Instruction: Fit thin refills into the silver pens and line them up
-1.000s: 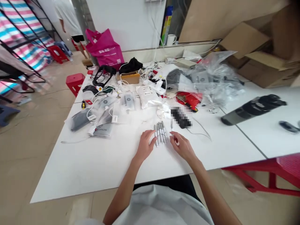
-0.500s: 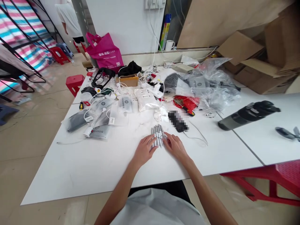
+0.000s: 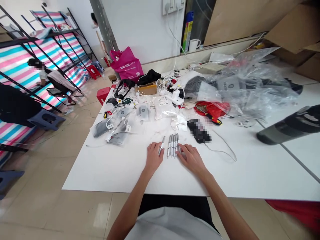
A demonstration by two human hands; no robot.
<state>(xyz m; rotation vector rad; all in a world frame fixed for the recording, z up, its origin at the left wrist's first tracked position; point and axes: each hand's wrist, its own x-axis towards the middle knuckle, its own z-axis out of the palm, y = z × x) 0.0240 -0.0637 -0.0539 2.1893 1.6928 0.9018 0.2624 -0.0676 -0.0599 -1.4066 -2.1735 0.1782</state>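
Several grey pens (image 3: 173, 145) lie side by side in a row on the white table (image 3: 120, 166), just in front of me. One more grey pen (image 3: 162, 143) is tilted away from the row on its left, and the fingers of my left hand (image 3: 153, 156) are closed on its lower end. My right hand (image 3: 191, 158) rests flat on the table with its fingers spread, the fingertips touching the right side of the row.
Behind the pens lie a black phone (image 3: 199, 131) with a cable, plastic pouches (image 3: 140, 113), a red pouch (image 3: 212, 108) and crumpled clear bags (image 3: 250, 86). A dark bottle (image 3: 290, 125) lies on the right. A pink bag (image 3: 126, 63) stands at the far end. A person sits at far left.
My left hand has drawn one pen aside from the row and tilted it left. My right hand stays against the row. My view has swung left.
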